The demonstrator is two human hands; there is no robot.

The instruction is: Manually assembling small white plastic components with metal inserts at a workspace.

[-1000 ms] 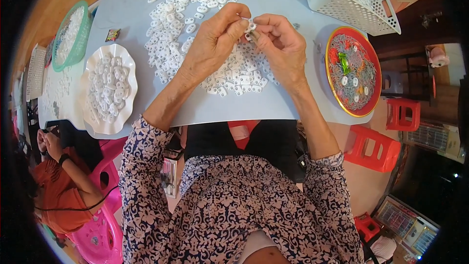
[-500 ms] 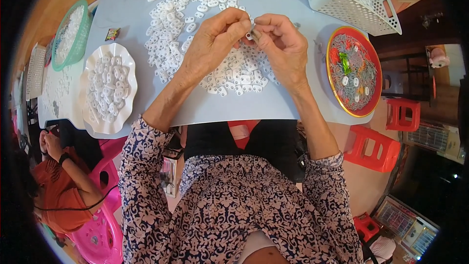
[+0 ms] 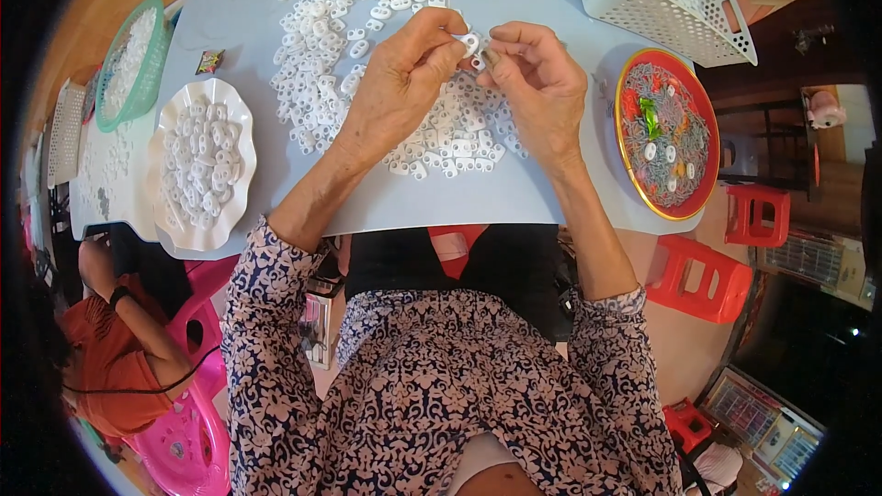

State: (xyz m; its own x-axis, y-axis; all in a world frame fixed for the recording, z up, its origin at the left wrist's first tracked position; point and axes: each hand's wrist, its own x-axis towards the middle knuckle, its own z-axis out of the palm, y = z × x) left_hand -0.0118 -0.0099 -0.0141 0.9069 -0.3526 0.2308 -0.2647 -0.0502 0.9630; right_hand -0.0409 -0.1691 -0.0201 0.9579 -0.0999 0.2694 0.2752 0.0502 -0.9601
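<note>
From my end, I see the left hand [image 3: 404, 73] pinching a small white two-hole piece [image 3: 471, 42] between thumb and fingers, above the blue-grey table [image 3: 413, 204]. The right hand [image 3: 537, 87] has thumb and fingers curled close beside it; I can't tell whether it grips anything. I'd call this mid-piece. Plenty left: many loose white pieces [image 3: 450, 142] on the table. The scalloped dish [image 3: 197, 238] holds a heap; whether those are finished, I can't tell.
</note>
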